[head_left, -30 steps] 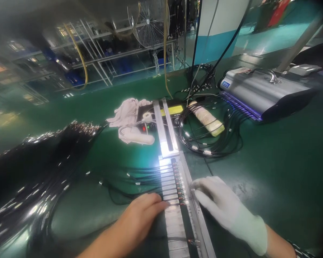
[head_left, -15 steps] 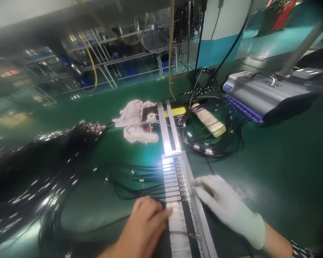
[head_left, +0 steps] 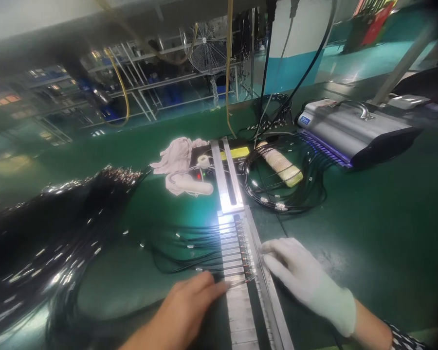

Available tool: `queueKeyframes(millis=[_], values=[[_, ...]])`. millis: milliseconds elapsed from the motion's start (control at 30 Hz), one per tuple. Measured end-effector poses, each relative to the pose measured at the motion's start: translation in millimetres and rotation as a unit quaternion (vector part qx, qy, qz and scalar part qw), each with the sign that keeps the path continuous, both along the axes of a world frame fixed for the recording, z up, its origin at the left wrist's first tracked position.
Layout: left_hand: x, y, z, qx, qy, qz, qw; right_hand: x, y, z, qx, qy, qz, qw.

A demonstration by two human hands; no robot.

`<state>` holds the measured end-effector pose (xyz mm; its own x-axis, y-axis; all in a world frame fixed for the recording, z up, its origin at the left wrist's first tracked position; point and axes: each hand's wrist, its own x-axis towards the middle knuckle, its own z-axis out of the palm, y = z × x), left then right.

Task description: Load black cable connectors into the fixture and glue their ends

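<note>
My bare left hand (head_left: 193,301) pinches a thin black cable (head_left: 237,282) at the left edge of a long slotted metal fixture (head_left: 241,311). The cable's stripped end lies across the dark groove, below a row of several black cables (head_left: 231,253) seated in the slots with their coloured wire ends to the right. My right hand (head_left: 301,272), in a white glove, is at the fixture's right side. Its curled thumb and fingers grip the edge of the metal rail (head_left: 260,253).
A large bundle of black cables (head_left: 58,233) lies on the left of the green bench. Beyond the fixture are white gloves (head_left: 177,155) and a coil of cable (head_left: 263,200) around a wrapped block (head_left: 282,164). A grey machine (head_left: 357,129) with violet light stands back right.
My left hand has brought the loose cable up along the fixture to just below the seated row. My right hand has stayed at the rail. The view has shifted slightly.
</note>
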<state>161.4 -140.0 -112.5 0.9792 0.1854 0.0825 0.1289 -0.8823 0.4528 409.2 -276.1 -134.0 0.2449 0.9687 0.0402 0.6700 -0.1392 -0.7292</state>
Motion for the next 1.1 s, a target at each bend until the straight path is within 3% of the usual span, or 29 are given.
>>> queueKeyframes(millis=[267,500,633,733,933,1000,1100], values=[[18,10,12.0,0.146,-0.038,-0.055,0.987,1,-1,1.8,0.009,0.012,0.008,1.000],[19,5,14.9,0.159,-0.032,-0.067,0.984,1,1,1.9,0.018,0.014,0.010,1.000],[17,8,4.0,0.077,-0.036,-0.050,0.995,1,1,0.9,0.015,0.017,0.008,1.000],[10,7,-13.7,0.007,-0.047,-0.036,0.998,1,1,0.9,0.006,0.018,0.006,1.000],[-13,-9,-52.4,0.158,-0.090,0.056,0.982,1,1,0.7,-0.001,0.002,0.009,1.000],[-15,-14,-52.2,0.161,-0.063,0.043,0.984,2,0,-1.5,-0.002,-0.006,0.005,1.000],[-16,-18,-38.4,0.136,0.001,0.040,0.990,2,-2,-6.6,0.002,-0.014,0.001,1.000]])
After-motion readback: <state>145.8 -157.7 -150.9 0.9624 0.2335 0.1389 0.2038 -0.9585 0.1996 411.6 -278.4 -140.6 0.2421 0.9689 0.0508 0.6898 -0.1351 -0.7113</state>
